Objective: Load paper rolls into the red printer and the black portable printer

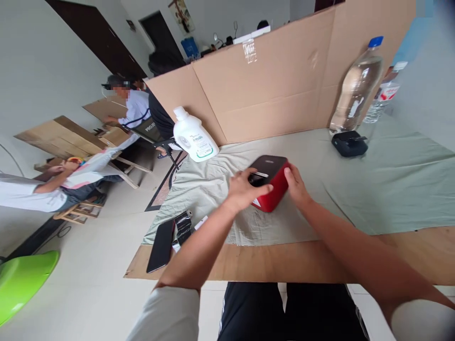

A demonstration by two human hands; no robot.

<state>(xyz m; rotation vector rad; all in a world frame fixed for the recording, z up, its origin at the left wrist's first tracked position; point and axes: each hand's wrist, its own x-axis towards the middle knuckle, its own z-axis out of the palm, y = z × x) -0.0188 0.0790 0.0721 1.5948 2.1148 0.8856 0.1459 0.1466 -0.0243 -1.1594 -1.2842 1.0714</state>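
A red box-shaped device (280,188) with a black top stands on the cloth in front of me. My left hand (245,189) reaches over its near left edge, thumb and fingers gripping around a dark opening with a silvery strip. Against the right side of the device, my right hand (297,185) holds it, with its fingers partly hidden behind the far corner. To the left of my left forearm are a black phone (160,246) and a shiny black roll or packet (183,227). A small white piece (201,223) lies beside them.
A white jug (195,137) stands at the cloth's left back, before a cardboard panel (263,90). At right are a large clear bottle (357,90), a smaller bottle (382,97) and a black case (349,144). People sit working at left, near a green chair (24,284).
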